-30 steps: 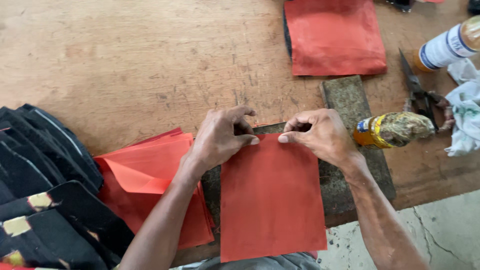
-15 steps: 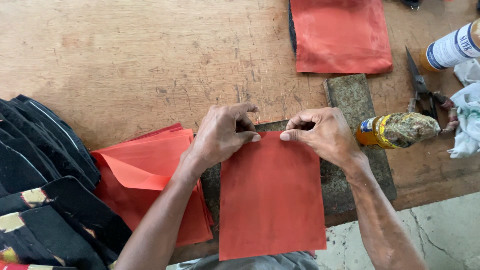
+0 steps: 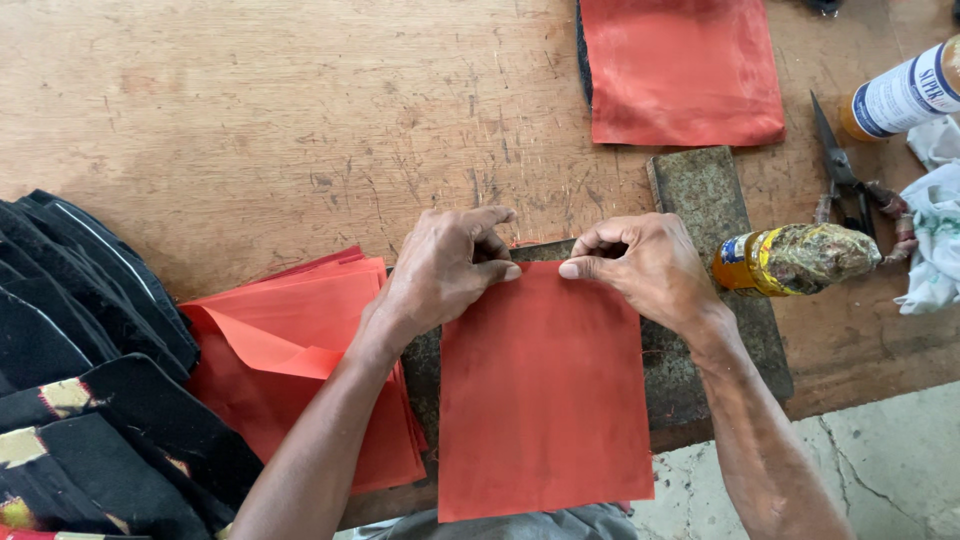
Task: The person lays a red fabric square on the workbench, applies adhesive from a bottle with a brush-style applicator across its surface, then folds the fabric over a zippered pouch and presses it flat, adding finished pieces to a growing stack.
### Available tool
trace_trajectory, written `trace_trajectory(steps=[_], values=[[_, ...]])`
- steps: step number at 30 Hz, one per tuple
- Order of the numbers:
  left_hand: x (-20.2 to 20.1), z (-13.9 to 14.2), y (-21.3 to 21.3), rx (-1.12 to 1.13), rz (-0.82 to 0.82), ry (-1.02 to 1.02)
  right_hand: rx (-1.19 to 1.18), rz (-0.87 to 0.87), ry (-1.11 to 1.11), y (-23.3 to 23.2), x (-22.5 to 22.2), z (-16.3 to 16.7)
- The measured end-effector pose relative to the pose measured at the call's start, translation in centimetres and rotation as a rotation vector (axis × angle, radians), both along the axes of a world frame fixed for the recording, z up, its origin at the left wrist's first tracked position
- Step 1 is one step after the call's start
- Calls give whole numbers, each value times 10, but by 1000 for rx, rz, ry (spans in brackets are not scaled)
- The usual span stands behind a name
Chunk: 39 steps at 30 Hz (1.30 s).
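Far left, a heap of black fabric spills over the edge of the wooden worktop, and just beside it lies a loose stack of red sheets, the top one folded over at a corner. Now the left hand, fingers pinched together on the top edge of a single red sheet that lies flat over a dark worn slab and hangs off the near edge of the worktop. The right hand mirrors it, fingers pressed shut on the same top edge, fingertips nearly meeting the other hand's. Right of that wrist lies a grimy yellow bottle on its side, scissors behind it, a white rag at the far right. Further back rests another red pile.
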State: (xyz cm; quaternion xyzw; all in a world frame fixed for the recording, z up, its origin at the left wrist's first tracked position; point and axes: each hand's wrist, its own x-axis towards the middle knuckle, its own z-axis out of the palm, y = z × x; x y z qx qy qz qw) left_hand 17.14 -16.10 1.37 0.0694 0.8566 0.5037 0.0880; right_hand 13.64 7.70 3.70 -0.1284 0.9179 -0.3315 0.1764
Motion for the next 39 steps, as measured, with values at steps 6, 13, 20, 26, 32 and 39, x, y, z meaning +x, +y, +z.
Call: trace_trajectory(steps=[6,13,20,26,32,39], values=[[1,-6,0,15,-1,17,-23,7,15,-1,1,0],[-1,-9,4,-13,5,10,-17,11,21,3,-1,-1],[-3,-8,3,3,7,43,-19,10,1,3,-3,0],[-3,-7,2,-11,1,56,0,-11,-48,1,-4,0],[-2,-2,2,1,5,27,-6,-4,-35,0,-3,1],[6,0,6,-44,-34,97,105,-63,-59,-9,-1,7]])
